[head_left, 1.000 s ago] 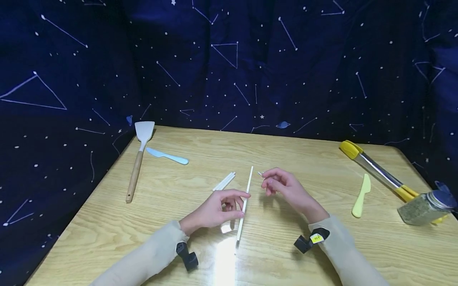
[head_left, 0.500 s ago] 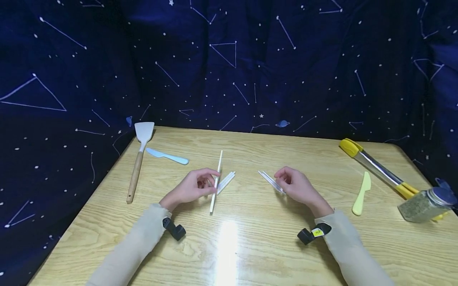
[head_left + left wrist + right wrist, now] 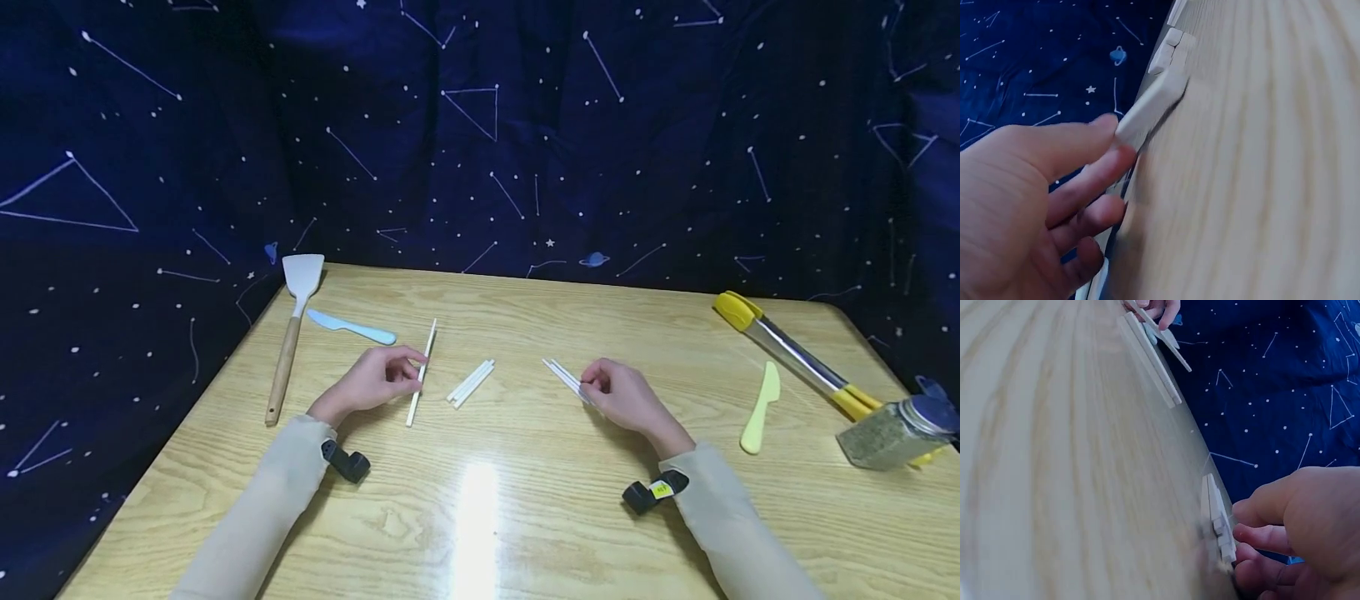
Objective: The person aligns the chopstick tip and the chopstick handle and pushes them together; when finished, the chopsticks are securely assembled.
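Where my left hand [image 3: 377, 379] is: left of centre on the pale wood-grain worktop [image 3: 570, 542], grasping one long, slim white stick [image 3: 422, 374] between thumb and fingertips.
Held stick: its far end points to the far edge, its near end to the near edge; I cannot tell whether it touches the surface.
My right hand [image 3: 628, 398]: right of centre, thumb and fingers curled at the near ends of three slim white sticks [image 3: 564, 376]; I cannot tell whether I grip them or only touch them.
Three sticks: side by side, slanting towards the far-left corner.
Middle bundle: a few more slim white sticks [image 3: 471, 384] lie close together between my hands, slanting towards the far-right corner.
Left edge: a white-headed spatula with a brown wooden handle [image 3: 290, 342], its head near the far-left corner; just right of it, a light-blue knife [image 3: 351, 326], its handle end near my held stick.
Right edge: metal tongs with yellow tips and handles [image 3: 795, 357] run slantwise from near the far edge; left of them, a pale-yellow knife [image 3: 761, 407]; a clear, dark-lidded jar of greenish-brown flakes [image 3: 881, 437] hides part of their handles.
Beyond the far edge: dark-blue cloth [image 3: 480, 183] printed with white constellations.
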The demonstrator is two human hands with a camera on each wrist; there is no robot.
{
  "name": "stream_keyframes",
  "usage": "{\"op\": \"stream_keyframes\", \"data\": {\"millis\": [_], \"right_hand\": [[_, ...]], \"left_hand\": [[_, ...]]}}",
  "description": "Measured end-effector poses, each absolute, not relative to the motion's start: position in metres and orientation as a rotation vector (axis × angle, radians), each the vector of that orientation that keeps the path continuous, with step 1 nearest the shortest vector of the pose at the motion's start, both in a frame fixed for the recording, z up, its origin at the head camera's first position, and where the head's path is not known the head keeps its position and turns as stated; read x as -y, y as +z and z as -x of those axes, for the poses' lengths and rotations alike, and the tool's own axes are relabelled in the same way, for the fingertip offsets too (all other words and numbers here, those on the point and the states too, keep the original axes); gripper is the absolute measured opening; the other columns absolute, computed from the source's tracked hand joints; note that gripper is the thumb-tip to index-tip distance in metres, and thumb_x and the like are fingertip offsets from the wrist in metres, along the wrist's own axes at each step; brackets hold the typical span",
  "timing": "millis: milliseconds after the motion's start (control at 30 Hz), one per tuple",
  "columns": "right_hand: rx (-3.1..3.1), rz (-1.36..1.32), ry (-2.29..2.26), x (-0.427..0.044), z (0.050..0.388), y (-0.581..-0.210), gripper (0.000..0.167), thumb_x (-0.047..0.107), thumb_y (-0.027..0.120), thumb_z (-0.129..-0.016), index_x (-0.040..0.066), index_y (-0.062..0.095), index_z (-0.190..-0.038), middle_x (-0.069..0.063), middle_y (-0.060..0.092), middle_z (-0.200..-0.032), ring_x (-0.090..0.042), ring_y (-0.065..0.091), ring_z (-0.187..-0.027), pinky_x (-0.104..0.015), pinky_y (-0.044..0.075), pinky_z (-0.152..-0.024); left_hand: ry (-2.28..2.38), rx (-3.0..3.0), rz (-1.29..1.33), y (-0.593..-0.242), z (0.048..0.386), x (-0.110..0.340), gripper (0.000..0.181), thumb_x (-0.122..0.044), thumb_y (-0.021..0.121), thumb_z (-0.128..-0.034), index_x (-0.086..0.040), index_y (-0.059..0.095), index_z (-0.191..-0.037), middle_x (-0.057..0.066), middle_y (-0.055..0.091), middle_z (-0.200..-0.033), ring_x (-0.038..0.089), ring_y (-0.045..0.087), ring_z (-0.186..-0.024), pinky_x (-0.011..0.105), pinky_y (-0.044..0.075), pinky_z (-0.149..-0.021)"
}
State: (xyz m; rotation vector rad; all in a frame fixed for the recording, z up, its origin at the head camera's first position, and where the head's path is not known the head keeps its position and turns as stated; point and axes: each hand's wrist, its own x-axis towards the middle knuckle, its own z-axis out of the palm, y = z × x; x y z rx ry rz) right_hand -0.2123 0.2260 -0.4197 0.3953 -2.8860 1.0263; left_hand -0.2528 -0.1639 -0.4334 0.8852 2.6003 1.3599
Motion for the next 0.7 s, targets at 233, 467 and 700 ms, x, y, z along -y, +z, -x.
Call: {"op": "stream_keyframes", "data": {"millis": [233, 467, 700], "right_hand": [[2.899, -0.39, 1.041, -0.229, 0.215, -0.427, 0.01, 0.007, 0.061, -0.086, 0.0, 0.063, -0.093, -0.003, 0.057, -0.073, -0.01, 0.047, -0.063, -0.022, 0.037, -0.057], [2.905, -0.402, 1.032, -0.228, 0.215, -0.427, 0.01, 0.008, 0.062, -0.087, 0.0, 0.063, -0.094, -0.003, 0.056, -0.073, -0.012, 0.046, -0.062, -0.022, 0.036, -0.056], [2.905, -0.404, 0.918, -0.224, 0.213, -0.428, 0.012, 0.01, 0.067, -0.086, 0.0, 0.064, -0.093, -0.002, 0.057, -0.072, -0.012, 0.046, -0.063, -0.025, 0.037, -0.06]], "left_hand": [[1.226, -2.803, -0.999, -0.439, 0.253, 0.168, 0.028, -0.007, 0.076, -0.0796, -0.001, 0.069, -0.106, 0.006, 0.069, -0.087, 0.012, 0.052, -0.064, 0.031, 0.049, -0.068], [1.148, -2.782, -0.994, -0.44, 0.253, 0.172, 0.025, -0.013, 0.074, -0.0833, -0.009, 0.072, -0.107, 0.007, 0.054, -0.086, 0.017, 0.045, -0.072, 0.025, 0.039, -0.064], [1.09, -2.834, -0.867, -0.435, 0.253, 0.178, 0.023, -0.015, 0.077, -0.0799, -0.013, 0.074, -0.103, 0.006, 0.045, -0.08, 0.017, 0.041, -0.072, 0.027, 0.037, -0.065]]}}
